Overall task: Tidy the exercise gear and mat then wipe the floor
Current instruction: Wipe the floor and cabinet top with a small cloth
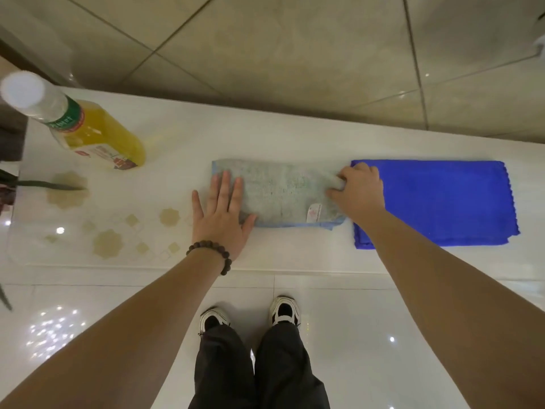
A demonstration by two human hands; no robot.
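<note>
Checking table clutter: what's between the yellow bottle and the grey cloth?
Nothing: bare white tabletop lies between the yellow bottle and the grey cloth, as the head view shows.

two cloths (280, 191) (442, 202), one bottle (97, 134), two hands (222, 214) (358, 187)

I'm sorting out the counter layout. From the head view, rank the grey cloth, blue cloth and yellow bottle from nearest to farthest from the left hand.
1. Grey cloth: the left hand lies flat on its left end, touching it.
2. Blue cloth: to the right, beyond the grey cloth and the right hand.
3. Yellow bottle: up and to the left on the counter. Its gap and the blue cloth's look close; this order is tentative.
</note>
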